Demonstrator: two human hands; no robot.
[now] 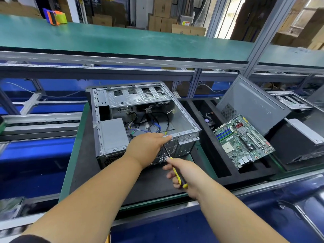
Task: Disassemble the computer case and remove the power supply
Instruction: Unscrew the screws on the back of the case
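Open computer case [140, 120] on black-matted tabletop [84, 165], warehouse boxes behind. Left hand [147, 148] rests flat on case rim; right hand [185, 174] grip around screwdriver [177, 174].

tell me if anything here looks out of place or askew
The motherboard lies tilted across the ridges of the black foam tray rather than seated flat in a slot. A dark side panel leans at an angle behind it. Loose cables sprawl inside the open computer case.

Open-topped case [185, 120], loose cables [154, 123] beside the power supply [112, 134]; overhead shelf [122, 41] well above.
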